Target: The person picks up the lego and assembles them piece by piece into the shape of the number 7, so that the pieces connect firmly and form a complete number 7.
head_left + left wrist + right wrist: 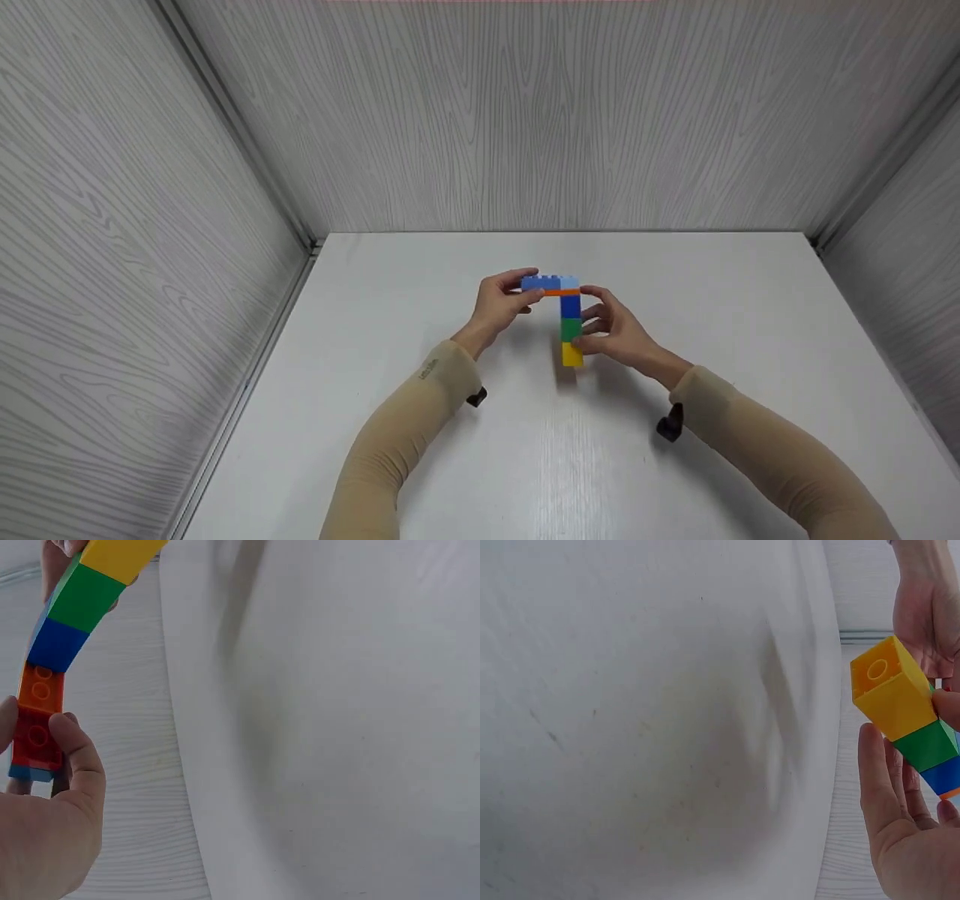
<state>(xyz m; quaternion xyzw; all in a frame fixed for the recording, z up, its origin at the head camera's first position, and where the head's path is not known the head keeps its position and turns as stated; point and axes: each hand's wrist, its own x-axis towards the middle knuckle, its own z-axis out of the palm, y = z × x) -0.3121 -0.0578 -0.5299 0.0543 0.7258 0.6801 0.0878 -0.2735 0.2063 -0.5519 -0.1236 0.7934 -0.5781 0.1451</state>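
Both hands hold one build of toy building bricks. Its column stacks a yellow brick (572,355), a green brick (571,330) and a dark blue brick (571,306). Across the top, a blue brick (541,283) reaches left beside a light blue brick (570,283), over a thin orange piece (562,292). My left hand (499,301) pinches the free left end; the left wrist view shows a red piece (37,736) under it, between thumb and fingers. My right hand (622,334) holds the column from the right, its thumb near the yellow brick. The yellow brick's hollow underside faces the right wrist camera.
The white table (420,255) lies under both hands, with the build's shadow on it. Grey wood-grain panels stand at the back (525,112), left (112,225) and right (922,225). A small black device (670,424) sits at each sleeved wrist.
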